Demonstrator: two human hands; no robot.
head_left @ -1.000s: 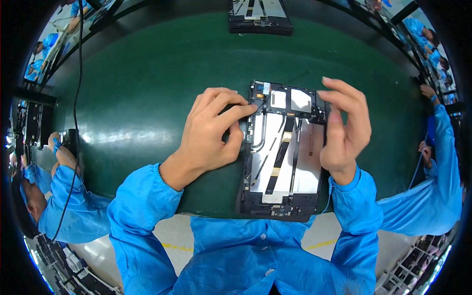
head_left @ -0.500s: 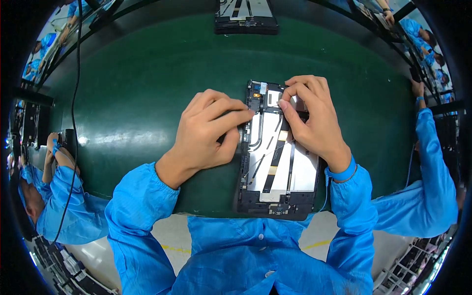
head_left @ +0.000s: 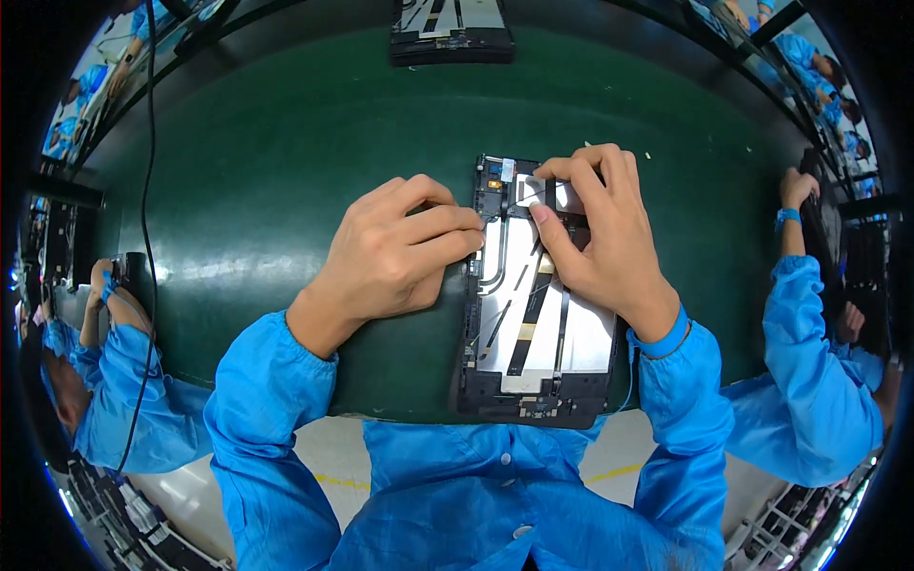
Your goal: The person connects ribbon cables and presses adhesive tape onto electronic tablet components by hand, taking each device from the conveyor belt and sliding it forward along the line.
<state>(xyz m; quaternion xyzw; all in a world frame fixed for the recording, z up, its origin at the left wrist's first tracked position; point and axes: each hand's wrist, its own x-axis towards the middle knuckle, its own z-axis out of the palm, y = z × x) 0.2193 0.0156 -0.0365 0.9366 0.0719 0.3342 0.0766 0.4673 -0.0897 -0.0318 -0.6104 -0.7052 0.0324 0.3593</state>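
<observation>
An opened tablet (head_left: 595,328) lies on the green table in front of me, its silver inside, black frame and flat ribbon cables bared. My left hand (head_left: 390,252) is at its upper left edge, fingers bent and bunched together; what lies at the tips is hidden. My right hand (head_left: 609,238) rests over the upper right part, thumb and forefinger apart on the silver area. A thin dark wire (head_left: 521,202) runs across the tablet between the two hands. The right fingers cover part of the tablet's top right corner.
A second opened tablet (head_left: 452,46) lies at the far edge of the green table (head_left: 257,219). A black cable (head_left: 145,228) hangs down the left side. Co-workers in blue sleeves (head_left: 795,324) sit at both sides. Small pale scraps (head_left: 647,155) lie beyond my right hand.
My right thumb and forefinger have spread apart. My left hand has drawn slightly left and down, its fingers more bunched. The co-worker's arm at right has shifted.
</observation>
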